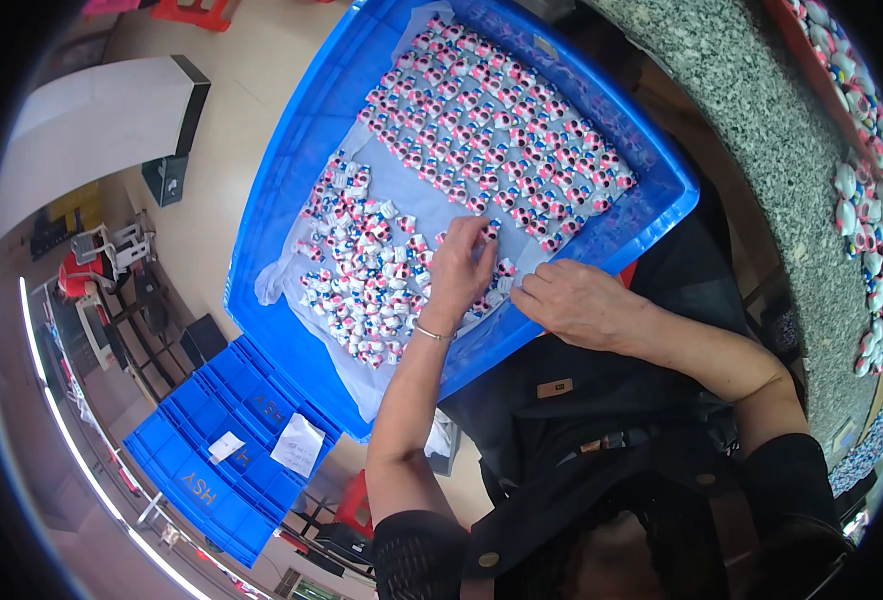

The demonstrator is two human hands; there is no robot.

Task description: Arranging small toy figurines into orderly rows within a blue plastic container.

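Small white, pink and blue figurines (496, 125) stand in close rows on a sheet of white paper (401, 185) inside a large blue plastic crate (279, 190). Left of and nearer than the rows lies a loose heap of the same kind of figurines (361, 270). My left hand (459, 268) is over the paper at the near edge of the rows, thumb and fingers closed on one figurine (491, 230). Beside it, at the crate's near wall, my right hand (581, 303) has its fingers curled together. Whatever those fingers hold, if anything, is hidden.
A speckled stone counter (721, 110) runs along the right, with more figurines (871, 250) heaped on it. To the lower left are blue crates (216, 450) with paper slips on top. A white curved panel (101, 125) and a red stool (191, 12) are farther off.
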